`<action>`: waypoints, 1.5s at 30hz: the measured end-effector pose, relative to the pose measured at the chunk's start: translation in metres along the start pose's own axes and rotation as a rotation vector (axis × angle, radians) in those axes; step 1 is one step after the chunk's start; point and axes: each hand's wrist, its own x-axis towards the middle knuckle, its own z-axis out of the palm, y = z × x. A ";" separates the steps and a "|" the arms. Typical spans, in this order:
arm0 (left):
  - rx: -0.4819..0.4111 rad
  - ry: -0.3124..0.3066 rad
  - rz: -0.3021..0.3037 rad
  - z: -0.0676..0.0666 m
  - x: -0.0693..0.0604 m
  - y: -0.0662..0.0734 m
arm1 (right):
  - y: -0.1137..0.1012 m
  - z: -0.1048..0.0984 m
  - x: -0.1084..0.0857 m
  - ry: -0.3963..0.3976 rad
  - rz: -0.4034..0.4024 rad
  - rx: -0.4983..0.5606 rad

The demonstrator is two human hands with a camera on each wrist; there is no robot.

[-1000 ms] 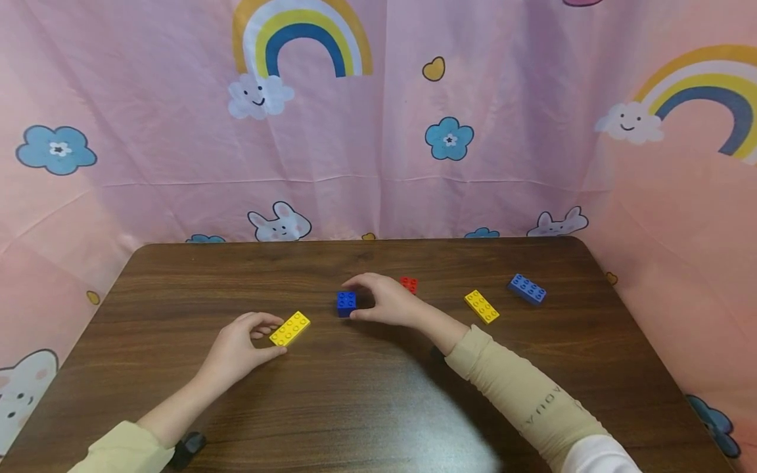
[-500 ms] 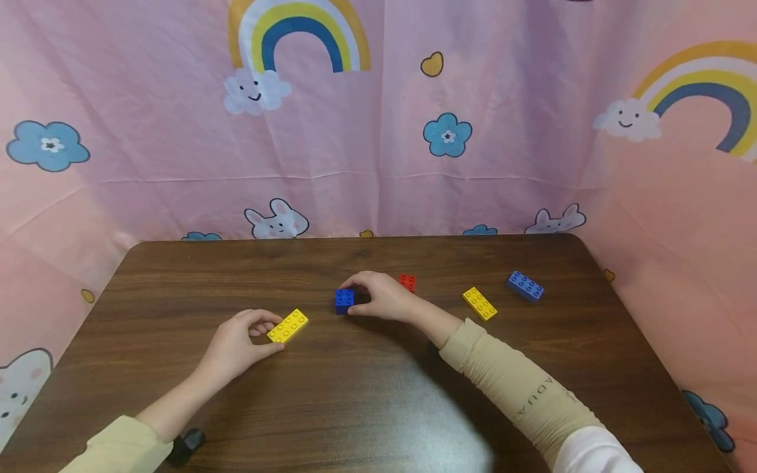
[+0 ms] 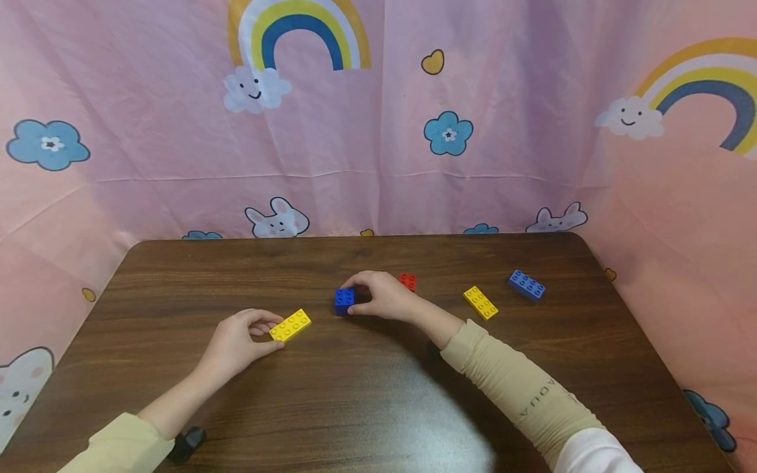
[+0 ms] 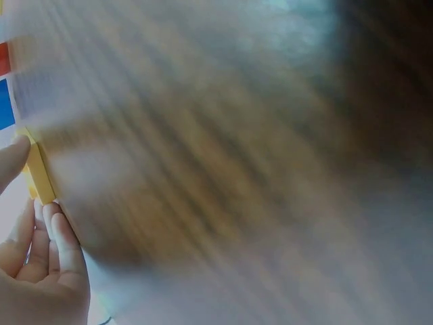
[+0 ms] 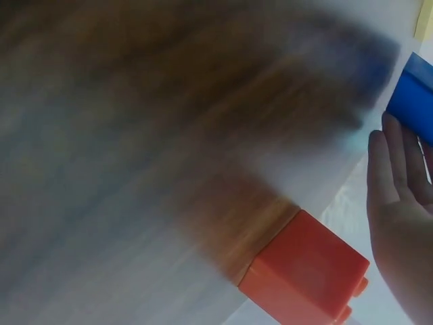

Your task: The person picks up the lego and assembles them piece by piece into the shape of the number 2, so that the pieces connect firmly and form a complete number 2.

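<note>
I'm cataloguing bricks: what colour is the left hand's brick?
Yellow rectangular studded brick, clearest in the head view.

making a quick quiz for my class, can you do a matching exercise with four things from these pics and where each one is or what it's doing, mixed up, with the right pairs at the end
Column one
1. left hand
2. red brick
3. light blue brick
4. dark blue brick

Column two (head view)
A. farthest right of the bricks
B. held by the right hand
C. holding a yellow brick
D. between the right hand and the loose yellow brick

Pairs: 1-C, 2-D, 3-A, 4-B
</note>
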 end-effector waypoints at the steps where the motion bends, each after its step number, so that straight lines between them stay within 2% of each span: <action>1: -0.005 -0.002 0.001 0.000 0.000 0.000 | 0.000 0.000 0.000 0.006 -0.002 0.003; 8: -0.002 -0.013 0.017 0.003 0.003 0.002 | 0.000 -0.004 -0.006 0.051 -0.003 0.036; 13: -0.001 -0.026 0.050 0.006 0.005 0.004 | 0.001 -0.008 -0.012 0.082 -0.019 0.039; 29: -0.002 -0.065 0.096 0.018 0.013 0.021 | 0.001 -0.026 -0.034 0.137 -0.023 0.056; 36: -0.001 -0.060 0.140 0.023 0.015 0.028 | 0.002 -0.034 -0.047 0.160 -0.014 0.127; 45: -0.020 -0.071 0.171 0.029 0.018 0.036 | -0.001 -0.041 -0.061 0.178 -0.001 0.159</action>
